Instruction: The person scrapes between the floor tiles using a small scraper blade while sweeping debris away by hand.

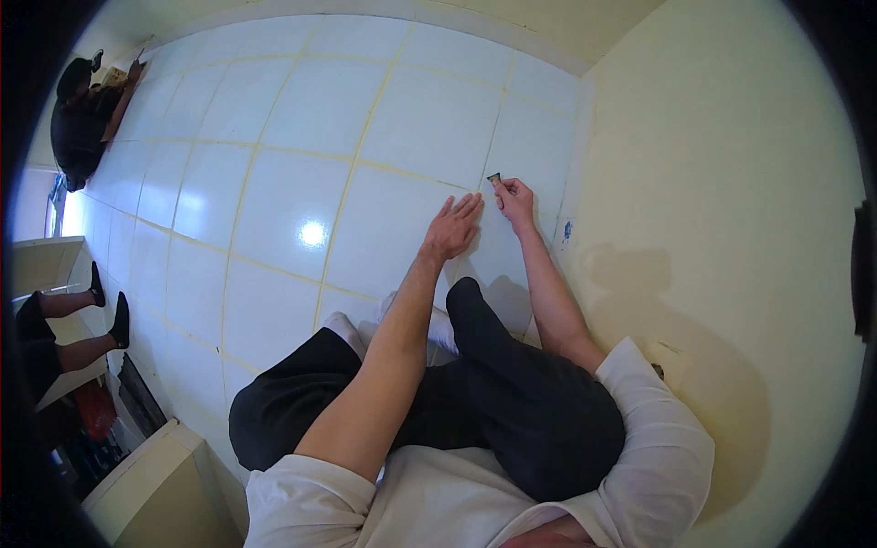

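My left hand (451,228) rests palm down on the pale floor tiles (283,196), its fingers stretched out, close to a grout joint. Just to its right, my right hand (514,201) is closed around a small flat scraper (494,177) with a dark, wide end. That dark end points away from me and lies at or just above the joint between two tiles; whether it touches I cannot tell. The grip of the tool is mostly covered by my fingers. Yellowish lines run along many of the joints, while the joint by my right hand looks greyer.
A cream wall (713,183) rises close on my right, with a small blue mark (567,230) low down. Another person in dark clothes (82,128) crouches at the far left. Someone else's legs in black shoes (119,320) show at the left, near a cream low partition (146,475).
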A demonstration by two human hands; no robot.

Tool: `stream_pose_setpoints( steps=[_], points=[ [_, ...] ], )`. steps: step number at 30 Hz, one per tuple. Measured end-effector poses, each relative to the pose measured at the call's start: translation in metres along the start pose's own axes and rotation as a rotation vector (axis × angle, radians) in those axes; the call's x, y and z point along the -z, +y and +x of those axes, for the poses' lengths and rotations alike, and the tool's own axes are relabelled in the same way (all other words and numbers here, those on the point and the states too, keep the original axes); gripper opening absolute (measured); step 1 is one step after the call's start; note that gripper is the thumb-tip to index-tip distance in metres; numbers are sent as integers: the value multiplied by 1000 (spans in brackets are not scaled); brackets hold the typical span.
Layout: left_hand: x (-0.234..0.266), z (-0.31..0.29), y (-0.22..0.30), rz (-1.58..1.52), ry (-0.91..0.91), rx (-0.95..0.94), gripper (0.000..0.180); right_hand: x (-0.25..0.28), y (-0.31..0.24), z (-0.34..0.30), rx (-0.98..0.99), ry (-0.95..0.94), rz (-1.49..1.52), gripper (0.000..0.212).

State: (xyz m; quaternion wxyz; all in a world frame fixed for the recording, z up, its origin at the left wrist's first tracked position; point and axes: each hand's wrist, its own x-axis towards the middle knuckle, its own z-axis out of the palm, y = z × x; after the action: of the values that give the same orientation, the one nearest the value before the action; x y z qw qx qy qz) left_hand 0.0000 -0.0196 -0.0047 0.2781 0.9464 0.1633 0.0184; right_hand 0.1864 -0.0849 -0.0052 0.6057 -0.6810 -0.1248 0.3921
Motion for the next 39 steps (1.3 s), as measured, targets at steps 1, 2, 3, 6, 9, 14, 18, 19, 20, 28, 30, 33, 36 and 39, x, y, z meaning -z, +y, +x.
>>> stream_pose_setpoints(
  steps=[1,2,3,6,9,14,18,19,20,28,30,33,36,39],
  points=[
    [2,4,4,82,-29,104,64,5,3,0,-2,6,-4,18],
    [2,8,10,78,-30,97,64,10,5,1,-4,11,-8,18],
    [2,12,17,118,168,396,64,13,6,4,-3,20,-10,18],
    [-3,1,5,180,350,582,64,10,10,1,-1,12,-25,18],
    [5,0,-12,18,-80,-78,70,1,7,3,12,-11,0,18],
    [2,3,26,164,315,773,67,11,18,11,60,3,-189,17],
    [6,3,14,77,8,108,67,9,14,19,353,-3,-594,21],
    [8,2,13,74,-66,111,67,1,11,14,328,15,-627,23],
    [6,1,12,76,-66,113,67,-4,7,11,304,35,-663,25],
    [11,-4,-1,205,-79,3,71,2,-10,4,228,118,-777,30],
    [14,2,2,86,-15,180,72,8,-7,9,247,165,-730,31],
    [8,3,10,110,197,430,71,13,-7,11,227,214,-744,33],
    [7,-1,5,136,101,297,69,9,-6,13,230,168,-741,30],
    [5,8,12,71,106,274,63,9,1,17,287,136,-680,30]
  ],
)
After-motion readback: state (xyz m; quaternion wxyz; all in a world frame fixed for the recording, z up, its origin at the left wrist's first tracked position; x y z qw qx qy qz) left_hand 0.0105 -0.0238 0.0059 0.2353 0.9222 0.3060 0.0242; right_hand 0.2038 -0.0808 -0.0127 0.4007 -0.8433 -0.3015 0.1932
